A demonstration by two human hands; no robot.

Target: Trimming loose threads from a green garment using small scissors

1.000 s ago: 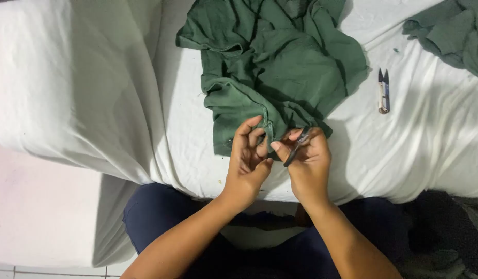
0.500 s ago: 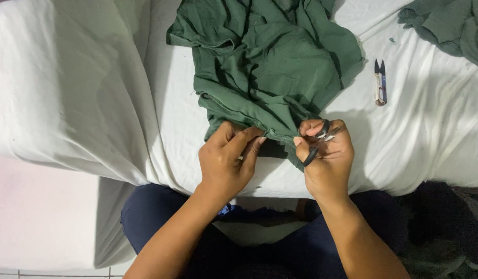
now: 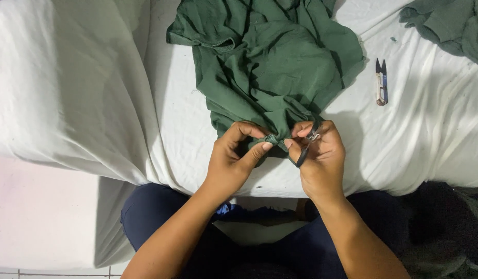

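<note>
Garment (image 3: 270,62) is plain dark green, no pattern; second cloth heap (image 3: 451,26) top right is the same green. Sheet (image 3: 94,93) under it all is plain white; snips (image 3: 381,82) lying on it are blue and silver with dark blades. Small tool (image 3: 305,150) in the right hand (image 3: 321,160) has a black handle with silver metal, trousers (image 3: 161,217) are dark navy.

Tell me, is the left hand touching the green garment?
Touching. The head view shows the left hand pinching a bunched fold of the green garment between thumb and fingertips, with no gap visible.
</note>
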